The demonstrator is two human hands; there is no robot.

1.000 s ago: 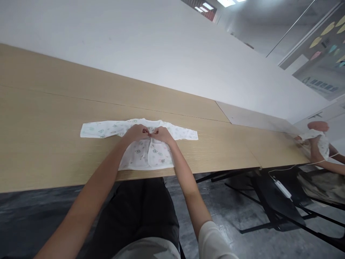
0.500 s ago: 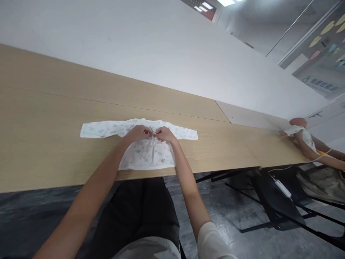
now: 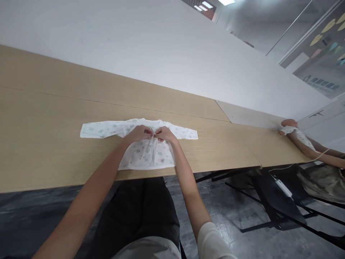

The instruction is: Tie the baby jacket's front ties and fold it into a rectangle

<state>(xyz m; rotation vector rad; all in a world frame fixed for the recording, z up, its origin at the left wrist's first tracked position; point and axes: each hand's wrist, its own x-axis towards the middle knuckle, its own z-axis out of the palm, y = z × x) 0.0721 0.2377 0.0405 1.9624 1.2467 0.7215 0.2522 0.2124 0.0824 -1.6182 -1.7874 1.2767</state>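
Note:
A small white baby shirt [image 3: 144,158] with a scattered print lies front up on the table, its two long sleeves stretched out to left and right. Its lower hem is near the table's front edge. My left hand [image 3: 140,133] pinches the front opening just under the neckline, fingers closed on the cloth. Right beside it, my right hand [image 3: 165,134] pinches the other side of the same opening, and the fingertips of both hands nearly meet. The cloth is drawn up into a ridge there. Any fastener between the fingers is too small to make out.
The pale wooden table [image 3: 54,111] runs along a white wall [image 3: 107,43]. At the far right a co-worker's arms [image 3: 304,144] reach over the table with a doll and white cloth. A black folding chair [image 3: 277,201] holding a white power strip [image 3: 283,187] stands below.
My hands and the baby shirt stay almost in place, still pinched at the opening. At the far right, the co-worker's doll and white cloth have shifted slightly left.

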